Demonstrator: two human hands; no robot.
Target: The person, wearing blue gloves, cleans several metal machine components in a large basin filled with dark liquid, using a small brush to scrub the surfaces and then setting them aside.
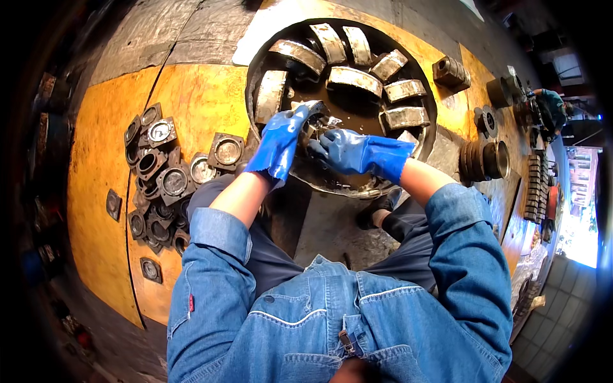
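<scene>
Metal part (312, 126) between gloved hands (281, 137)

Over the near half of the tub (341, 191), the left hand (281, 139) covers much of the metal part (313, 121) it holds, leaving its full shape untold. The fingertips of the right hand (352, 153) run into shadow; their grip is unclear. The right glove's cuff partly hides a block (408, 140) at the tub's right edge, and dark liquid (350, 113) conceals the bottom. On the wooden board (96, 172), upper rings in the pile (174, 181) cover lower ones. Far right, another person (553, 105) is too small to make out.
</scene>
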